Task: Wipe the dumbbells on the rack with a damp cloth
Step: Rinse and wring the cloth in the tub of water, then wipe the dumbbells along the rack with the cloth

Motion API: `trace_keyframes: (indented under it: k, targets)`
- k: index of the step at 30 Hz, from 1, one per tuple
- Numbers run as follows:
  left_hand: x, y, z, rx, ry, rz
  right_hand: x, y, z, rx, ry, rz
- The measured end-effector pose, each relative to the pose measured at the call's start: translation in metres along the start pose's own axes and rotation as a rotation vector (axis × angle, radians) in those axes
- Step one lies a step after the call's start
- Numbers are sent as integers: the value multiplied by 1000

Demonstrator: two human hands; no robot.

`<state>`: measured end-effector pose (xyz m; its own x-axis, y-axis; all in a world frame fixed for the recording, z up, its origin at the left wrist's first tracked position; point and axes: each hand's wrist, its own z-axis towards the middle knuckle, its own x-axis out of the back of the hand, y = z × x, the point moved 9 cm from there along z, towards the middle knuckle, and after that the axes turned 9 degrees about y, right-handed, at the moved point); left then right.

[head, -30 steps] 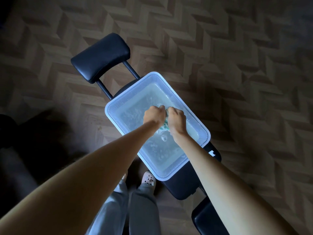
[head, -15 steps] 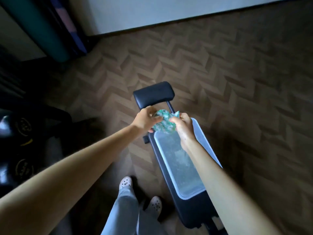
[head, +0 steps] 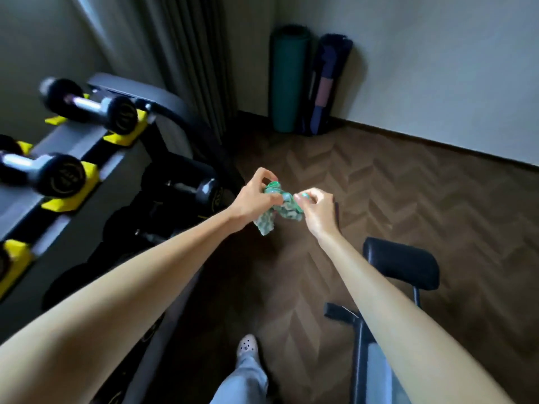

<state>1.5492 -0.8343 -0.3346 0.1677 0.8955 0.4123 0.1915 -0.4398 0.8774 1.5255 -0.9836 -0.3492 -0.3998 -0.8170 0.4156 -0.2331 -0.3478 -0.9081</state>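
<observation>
Hands pinch green cloth (head: 278, 209) between them: left hand (head: 254, 198), right hand (head: 316, 209); dumbbells (head: 87, 107) on rack (head: 67, 147) at left.

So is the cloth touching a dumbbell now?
No, left hand and right hand hold the cloth in the air, apart from the dumbbells on the rack.

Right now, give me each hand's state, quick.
Left hand: gripping the green cloth.
Right hand: pinching the same cloth.
</observation>
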Motion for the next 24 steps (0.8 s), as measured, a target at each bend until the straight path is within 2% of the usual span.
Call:
trace_keyframes:
  k: [3,7,9,11,13,16,19,21,24]
  targets:
    - [54,-22,25,45,-11,34,-61,-37,10,51,-148,13]
    - [134,-69,44,162,254,117,-141,-64,8,65,-448,-9]
    - [159,-91,50,218,299,162,-176,-71,9,87,-592,-111]
    - [178,-106,59,246,321,187,-206,-78,20,126,-642,-222]
    - [186,-111,69,235,330,216,-224,-85,36,152,-610,-277]
    - [197,-117,90,257,316,234,-253,-96,67,62,-583,-171]
    - [204,-124,113,335,263,151,-287,-103,95,-52,-655,-13]
    - [211,-128,131,391,313,70,-313,-105,117,-86,-727,14]
    - [222,-131,152,479,425,10,-344,-112,143,17,-880,-63]
